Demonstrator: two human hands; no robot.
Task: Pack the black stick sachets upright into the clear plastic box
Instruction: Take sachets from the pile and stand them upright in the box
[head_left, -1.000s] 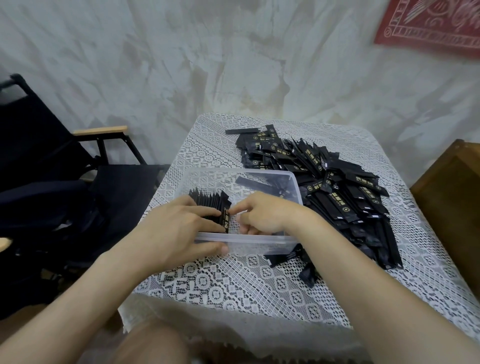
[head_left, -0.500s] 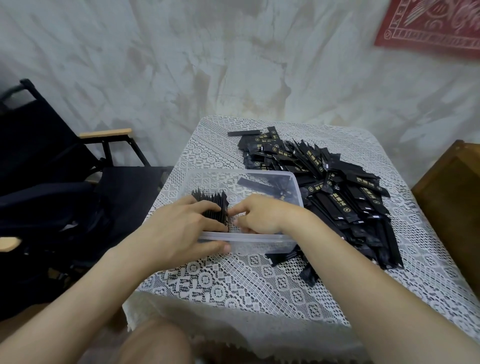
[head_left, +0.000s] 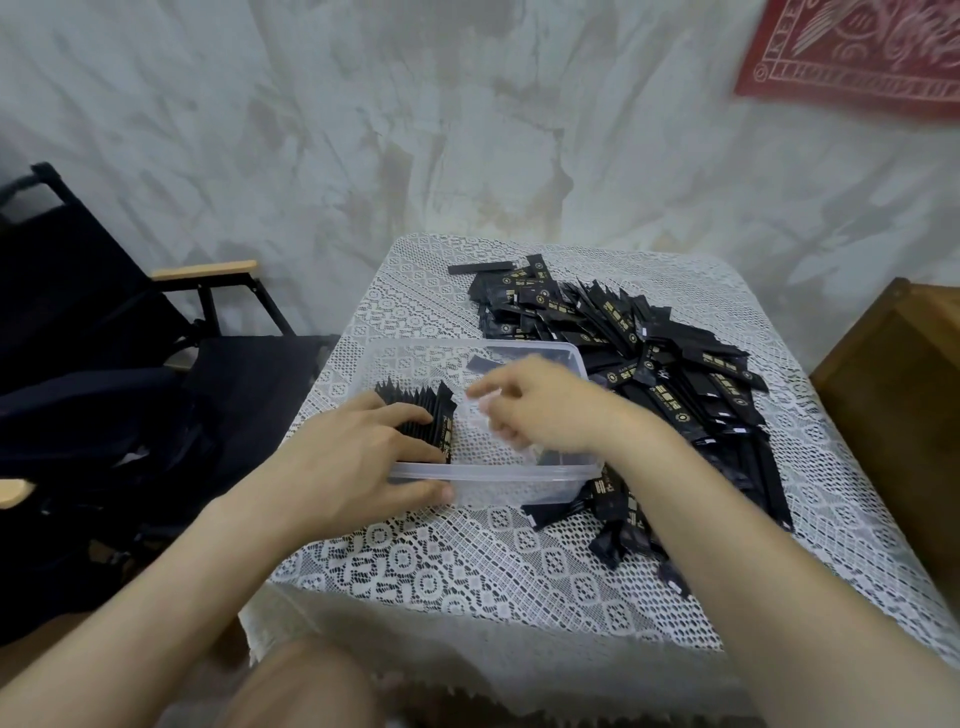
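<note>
A clear plastic box (head_left: 519, 474) sits on the lace-covered table. A row of black stick sachets (head_left: 423, 408) stands upright at its left end. My left hand (head_left: 353, 457) holds that row, fingers over the sachets and thumb outside on the box's front wall. My right hand (head_left: 540, 410) hovers blurred above the box's middle, fingers loosely curled, holding nothing I can see. A big heap of loose black sachets (head_left: 649, 353) lies to the right of the box and behind it. One sachet (head_left: 488, 364) lies flat inside the box at the back.
A white lace cloth (head_left: 467, 561) covers the small table. A black folding chair (head_left: 104, 338) with wooden armrests stands at the left. A brown wooden cabinet (head_left: 904, 415) is at the right. Several sachets (head_left: 613, 514) spill past the box's front right corner.
My right hand has lifted off the upright row and moved right and up, away from the sachets. My left hand stays on the row.
</note>
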